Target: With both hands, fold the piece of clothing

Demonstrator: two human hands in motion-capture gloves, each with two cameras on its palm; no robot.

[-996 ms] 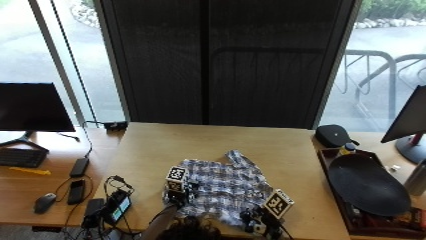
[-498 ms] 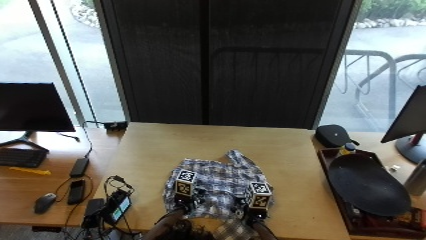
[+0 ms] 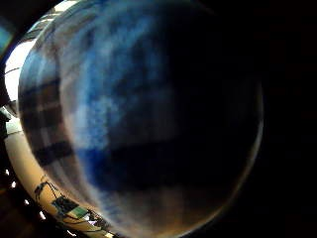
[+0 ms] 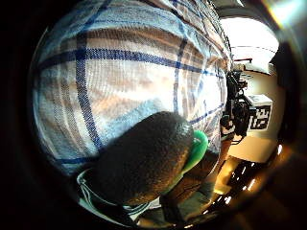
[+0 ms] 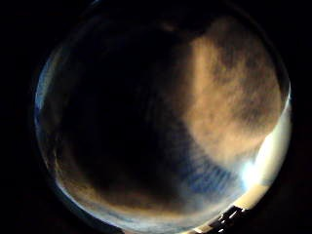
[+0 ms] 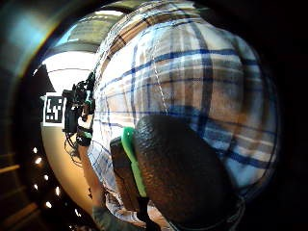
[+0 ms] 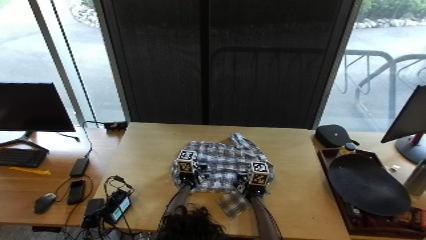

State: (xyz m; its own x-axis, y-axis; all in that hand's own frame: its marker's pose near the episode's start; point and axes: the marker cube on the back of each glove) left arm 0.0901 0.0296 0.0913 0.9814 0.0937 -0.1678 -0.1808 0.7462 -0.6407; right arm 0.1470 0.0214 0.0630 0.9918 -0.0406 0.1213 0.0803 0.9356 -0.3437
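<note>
Outside view: plaid shirt (image 7: 216,167) bunched mid-surface, toward near edge. Left hand (image 7: 184,179) and right hand (image 7: 255,187) on it, thumbs pinching cloth per palm views. Best to lift both sides evenly, keep edges aligned.

Tabletop (image 7: 140,155) and items carried

A blue-and-white plaid garment (image 7: 216,167) is laid near the front edge; a cabled device (image 7: 116,206) is placed at the front left corner.
</note>
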